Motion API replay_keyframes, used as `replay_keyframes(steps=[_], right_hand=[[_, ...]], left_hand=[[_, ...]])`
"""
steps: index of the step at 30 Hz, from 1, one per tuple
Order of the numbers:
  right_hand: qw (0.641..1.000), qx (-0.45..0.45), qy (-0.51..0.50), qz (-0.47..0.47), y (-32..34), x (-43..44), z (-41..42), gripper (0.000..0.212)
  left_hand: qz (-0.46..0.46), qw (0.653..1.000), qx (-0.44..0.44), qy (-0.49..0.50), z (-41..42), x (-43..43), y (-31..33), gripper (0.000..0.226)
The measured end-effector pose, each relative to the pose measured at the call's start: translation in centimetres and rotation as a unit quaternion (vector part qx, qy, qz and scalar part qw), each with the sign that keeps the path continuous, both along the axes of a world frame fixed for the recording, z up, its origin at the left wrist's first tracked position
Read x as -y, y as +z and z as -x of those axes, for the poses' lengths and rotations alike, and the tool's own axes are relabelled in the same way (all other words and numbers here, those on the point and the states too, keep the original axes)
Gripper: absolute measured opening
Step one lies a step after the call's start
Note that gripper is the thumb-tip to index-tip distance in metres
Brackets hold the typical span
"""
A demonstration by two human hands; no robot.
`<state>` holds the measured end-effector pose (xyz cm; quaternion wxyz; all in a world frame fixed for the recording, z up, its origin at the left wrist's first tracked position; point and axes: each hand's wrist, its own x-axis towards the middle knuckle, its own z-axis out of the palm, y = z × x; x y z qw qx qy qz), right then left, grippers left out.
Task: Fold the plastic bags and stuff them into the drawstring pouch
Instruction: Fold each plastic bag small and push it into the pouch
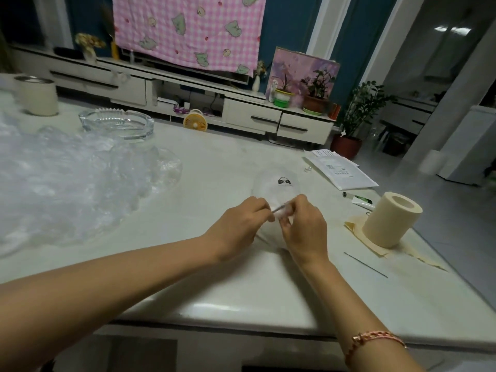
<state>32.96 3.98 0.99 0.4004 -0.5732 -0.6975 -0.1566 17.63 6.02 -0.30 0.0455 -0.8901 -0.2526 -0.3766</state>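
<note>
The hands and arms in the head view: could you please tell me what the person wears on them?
Neither the left hand nor the right hand wears a glove, and no sleeves show on the arms. The right wrist carries a bracelet of pink-red braided cord with gold-coloured chain links. The left wrist is bare.

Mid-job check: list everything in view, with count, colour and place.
table: one, white, under everything.
plastic bag pile: one, clear, table's left.
glass ashtray: one, clear, behind the pile.
paper rolls: two, cream; far left and right edge.
printed clear item: one, black print, flat beyond the hands; bag or pouch, cannot tell.
papers: one stack, white, far right.
tube: one, white-green, by the right roll.
thin rod: one, dark, right front.
fan: one, yellow, floor beyond table.
bracelet: one, pink, right wrist.
left hand, right hand: together pinch one folded plastic piece, clear, table centre.
</note>
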Motion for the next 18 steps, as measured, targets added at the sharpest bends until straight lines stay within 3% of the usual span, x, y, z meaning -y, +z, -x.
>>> replay_keyframes(steps=[3,7,9,11,14,18], right_hand=[[0.999,0.045,-0.010,-0.013,-0.4,-0.9,1.2,0.053],[0.990,0.129,-0.048,0.036,-0.8,-3.1,3.5,0.044],[0.983,0.141,-0.065,0.101,-0.5,-4.0,4.3,0.033],[0.972,0.116,-0.092,0.180,-0.1,-5.1,5.1,0.026],[0.955,0.091,-0.090,0.269,0.1,-6.0,5.6,0.039],[0.955,0.074,-0.062,0.281,0.9,-5.9,5.9,0.046]], left_hand=[[0.008,0.999,-0.015,0.029,1.1,0.7,0.3,0.043],[0.029,0.998,-0.026,0.048,3.1,1.0,-0.1,0.041],[0.098,0.991,0.001,0.086,4.1,1.0,0.2,0.043],[0.161,0.969,0.007,0.186,5.8,0.3,0.4,0.039],[0.184,0.925,-0.057,0.327,9.0,-1.6,0.1,0.037],[0.254,0.860,-0.156,0.414,12.9,-4.9,-1.0,0.047]])
